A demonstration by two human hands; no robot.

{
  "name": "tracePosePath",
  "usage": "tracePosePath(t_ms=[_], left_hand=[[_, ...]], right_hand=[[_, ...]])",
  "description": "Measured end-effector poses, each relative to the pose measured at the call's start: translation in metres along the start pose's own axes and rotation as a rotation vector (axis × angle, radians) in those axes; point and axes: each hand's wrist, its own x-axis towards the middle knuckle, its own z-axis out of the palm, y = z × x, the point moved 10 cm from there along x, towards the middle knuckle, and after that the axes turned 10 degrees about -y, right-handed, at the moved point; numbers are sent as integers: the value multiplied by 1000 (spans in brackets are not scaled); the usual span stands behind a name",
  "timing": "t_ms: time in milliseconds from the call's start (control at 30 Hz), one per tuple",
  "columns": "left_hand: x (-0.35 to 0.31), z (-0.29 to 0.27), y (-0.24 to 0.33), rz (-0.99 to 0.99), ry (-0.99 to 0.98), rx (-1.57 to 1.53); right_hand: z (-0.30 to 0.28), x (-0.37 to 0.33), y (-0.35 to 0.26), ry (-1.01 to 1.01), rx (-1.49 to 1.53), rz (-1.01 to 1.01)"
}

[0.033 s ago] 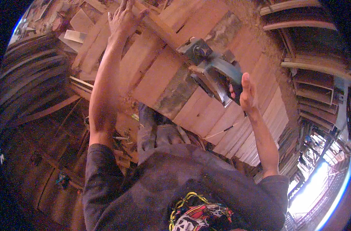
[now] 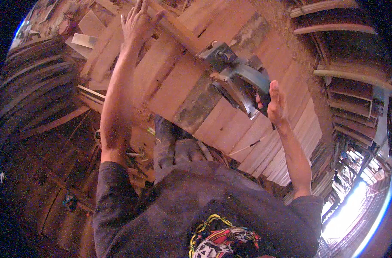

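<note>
My right hand (image 2: 277, 106) is wrapped round the rear handle of a dark electric planer (image 2: 247, 79), its thumb pointing up along the grip. The planer rests near the close end of a long wooden strip (image 2: 176, 29), in line with it. Its underside against the wood is hidden from above. A shiny metal edge shows on its near side. Farther off at the upper left, my left hand (image 2: 138, 23) lies on or beside the strip, fingers stretched out and apart. Beneath all this is a work surface of reddish boards (image 2: 224, 122).
A thin stick with a dark tip (image 2: 245, 147) lies on the boards near my body. Wood offcuts (image 2: 84, 41) sit at the upper left. Stacked planks (image 2: 37, 86) stand at left, and shelved boards (image 2: 346, 77) at right. Sawdust (image 2: 297, 47) covers the ground beyond the boards.
</note>
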Motion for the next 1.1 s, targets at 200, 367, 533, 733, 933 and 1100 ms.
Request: tracePosePath(t_ms=[200,367,533,733,933,1100], left_hand=[[-131,-18,2,-266,270,-773],[-261,45,119,-325,-409,-1162],[-369,95,280,385,-1261,-1074],[-438,84,339,617,-1458,-1396],[-492,90,317,959,-1749,-1094],[-494,116,265,902,-1649,-962]], right_hand=[[7,25,-26,62,-36,-53],[21,43,-47,15,-23,-73],[35,60,-69,29,-7,-117],[47,68,-93,25,22,-147],[51,89,-107,69,-33,-171],[63,108,-127,66,-24,-153]])
